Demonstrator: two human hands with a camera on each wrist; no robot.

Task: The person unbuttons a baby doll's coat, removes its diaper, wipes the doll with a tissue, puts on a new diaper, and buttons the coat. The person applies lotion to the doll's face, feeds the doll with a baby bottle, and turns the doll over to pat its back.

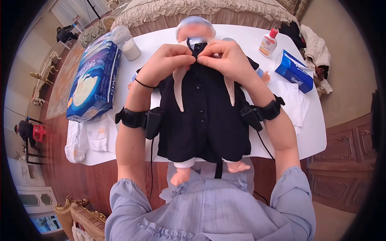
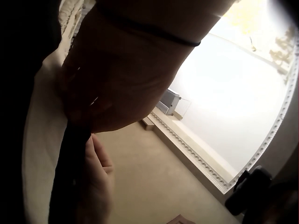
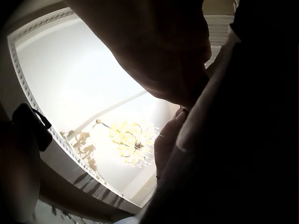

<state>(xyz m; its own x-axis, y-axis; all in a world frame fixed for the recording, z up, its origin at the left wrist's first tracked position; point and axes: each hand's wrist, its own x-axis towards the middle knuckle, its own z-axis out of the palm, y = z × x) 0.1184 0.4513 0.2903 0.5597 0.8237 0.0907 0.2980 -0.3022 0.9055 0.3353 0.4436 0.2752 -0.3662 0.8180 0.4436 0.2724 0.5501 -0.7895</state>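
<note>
Across our white table (image 1: 313, 132) the doll (image 1: 195, 29) lies face up, feet toward us, presumably so the buttons (image 1: 198, 86) are within reach. Our left hand (image 1: 171, 58) and right hand (image 1: 224, 59) pinch its black garment (image 1: 201, 100) near the neck, likely steadying the edges.

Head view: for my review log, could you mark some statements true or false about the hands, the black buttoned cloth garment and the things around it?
1. The left hand and right hand pinch the black garment near its collar. True.
2. The white bottle with a red cap stands left of the doll. False: the bottle stands right of it.
3. A thin black band circles the left wrist. True.
4. The large blue plastic package lies on the table's right side. False: the package lies on the left.
5. Two bare feet show below the garment's hem. True.
</note>
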